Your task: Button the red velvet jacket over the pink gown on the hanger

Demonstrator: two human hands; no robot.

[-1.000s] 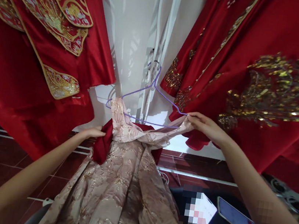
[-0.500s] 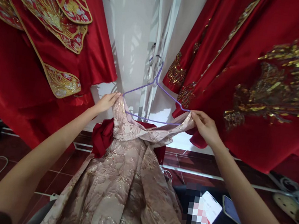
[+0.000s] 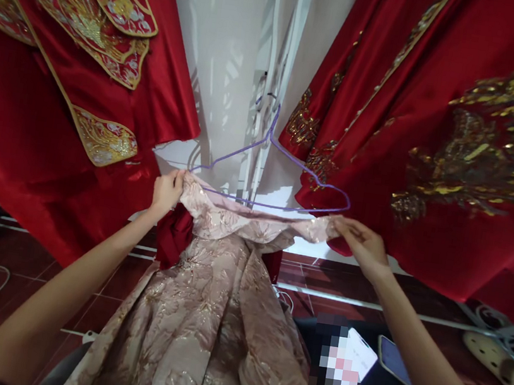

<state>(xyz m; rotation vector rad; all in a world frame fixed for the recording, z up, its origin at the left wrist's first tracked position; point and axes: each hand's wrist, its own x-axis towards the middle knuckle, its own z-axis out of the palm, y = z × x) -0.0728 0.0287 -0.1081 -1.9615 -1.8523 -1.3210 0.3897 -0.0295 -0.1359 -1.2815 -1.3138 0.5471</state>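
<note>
My left hand (image 3: 167, 189) is clamping its grip on the left corner of the pink brocade dress (image 3: 215, 314), and my right hand (image 3: 362, 245) is pinching the right corner. I am holding the top edge taut just beneath the purple wire hanger (image 3: 278, 206), which is hanging on the white rack (image 3: 275, 61) between red embroidered robes (image 3: 32, 123).
</note>
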